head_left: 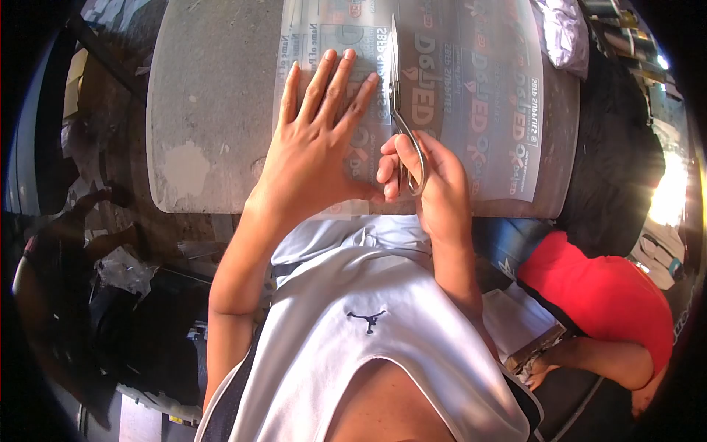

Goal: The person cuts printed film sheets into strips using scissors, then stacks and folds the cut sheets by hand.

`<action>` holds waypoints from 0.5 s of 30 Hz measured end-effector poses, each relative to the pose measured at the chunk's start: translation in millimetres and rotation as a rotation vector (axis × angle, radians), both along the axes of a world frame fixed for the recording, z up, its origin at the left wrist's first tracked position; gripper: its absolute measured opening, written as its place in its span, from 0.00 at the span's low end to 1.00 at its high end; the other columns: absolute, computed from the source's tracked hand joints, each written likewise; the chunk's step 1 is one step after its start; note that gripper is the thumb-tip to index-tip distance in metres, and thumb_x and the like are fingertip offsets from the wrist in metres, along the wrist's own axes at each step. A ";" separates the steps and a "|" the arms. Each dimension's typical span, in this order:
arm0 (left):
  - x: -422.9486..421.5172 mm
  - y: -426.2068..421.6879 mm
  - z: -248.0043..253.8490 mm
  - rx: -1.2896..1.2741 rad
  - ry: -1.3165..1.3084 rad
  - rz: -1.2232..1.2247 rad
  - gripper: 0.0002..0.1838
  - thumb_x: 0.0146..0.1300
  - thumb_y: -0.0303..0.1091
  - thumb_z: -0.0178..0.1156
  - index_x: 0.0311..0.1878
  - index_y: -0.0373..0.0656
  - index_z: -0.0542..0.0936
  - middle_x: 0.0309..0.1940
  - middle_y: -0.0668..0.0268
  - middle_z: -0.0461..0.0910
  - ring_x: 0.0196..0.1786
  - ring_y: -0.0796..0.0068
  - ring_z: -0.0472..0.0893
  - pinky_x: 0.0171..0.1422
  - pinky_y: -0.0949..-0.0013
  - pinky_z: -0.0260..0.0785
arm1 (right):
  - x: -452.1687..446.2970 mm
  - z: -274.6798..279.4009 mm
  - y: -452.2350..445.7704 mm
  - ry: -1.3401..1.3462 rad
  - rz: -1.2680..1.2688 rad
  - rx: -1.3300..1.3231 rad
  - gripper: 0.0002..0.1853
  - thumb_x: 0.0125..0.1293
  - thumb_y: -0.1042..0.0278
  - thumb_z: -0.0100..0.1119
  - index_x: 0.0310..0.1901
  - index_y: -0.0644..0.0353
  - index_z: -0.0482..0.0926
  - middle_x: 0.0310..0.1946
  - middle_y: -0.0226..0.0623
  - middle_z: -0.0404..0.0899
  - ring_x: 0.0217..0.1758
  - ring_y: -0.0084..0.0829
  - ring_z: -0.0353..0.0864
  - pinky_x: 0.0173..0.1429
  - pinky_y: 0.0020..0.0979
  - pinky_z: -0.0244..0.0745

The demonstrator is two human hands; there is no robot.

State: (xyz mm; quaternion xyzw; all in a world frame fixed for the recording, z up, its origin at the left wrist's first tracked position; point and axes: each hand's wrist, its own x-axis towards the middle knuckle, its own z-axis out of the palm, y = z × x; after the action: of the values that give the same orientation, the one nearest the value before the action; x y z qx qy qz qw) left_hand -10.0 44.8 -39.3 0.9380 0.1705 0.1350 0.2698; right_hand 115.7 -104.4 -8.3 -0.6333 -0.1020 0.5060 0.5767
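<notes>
A printed translucent plastic sheet lies over the right part of the grey table, its lettering reading mirrored in places. My left hand rests flat on the sheet with fingers spread. In my right hand is a pair of metal scissors, fingers wrapped round the handle loops. The blades point away from me and lie along the sheet, just right of my left fingertips. Whether the blades are parted I cannot tell.
The worn grey table has rounded corners. A pale plastic bundle sits at its far right corner. To my right is a person in a red shirt, near dark fabric. Crumpled clear plastic lies low on the left.
</notes>
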 end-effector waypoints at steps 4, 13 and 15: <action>0.3 0.1 -1.0 -0.008 0.010 0.004 0.71 0.31 0.62 0.84 0.82 0.45 0.64 0.85 0.50 0.54 0.88 0.50 0.50 0.90 0.38 0.36 | 4.9 -2.5 4.9 0.003 0.003 0.021 0.19 0.81 0.53 0.61 0.45 0.65 0.79 0.30 0.35 0.83 0.27 0.23 0.81 0.34 0.24 0.75; 2.2 3.4 8.4 -0.048 0.059 -0.020 0.73 0.30 0.63 0.84 0.84 0.46 0.62 0.86 0.50 0.51 0.89 0.49 0.47 0.90 0.38 0.34 | 31.9 -8.0 34.6 -0.038 0.020 0.073 0.20 0.80 0.51 0.61 0.44 0.65 0.80 0.30 0.34 0.84 0.27 0.23 0.82 0.34 0.25 0.76; 3.1 3.8 12.4 -0.046 0.062 -0.023 0.74 0.30 0.63 0.84 0.84 0.45 0.61 0.86 0.49 0.51 0.89 0.49 0.47 0.90 0.38 0.33 | 38.5 -8.5 39.7 -0.054 0.021 0.089 0.20 0.80 0.51 0.62 0.44 0.64 0.80 0.29 0.34 0.84 0.27 0.22 0.82 0.34 0.25 0.77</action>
State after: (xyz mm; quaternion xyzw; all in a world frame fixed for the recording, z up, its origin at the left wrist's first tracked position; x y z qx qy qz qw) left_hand -6.9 48.5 -26.9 0.9371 0.1711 0.0990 0.2876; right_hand 154.2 -64.7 -16.8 -0.6193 -0.1466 0.4897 0.5960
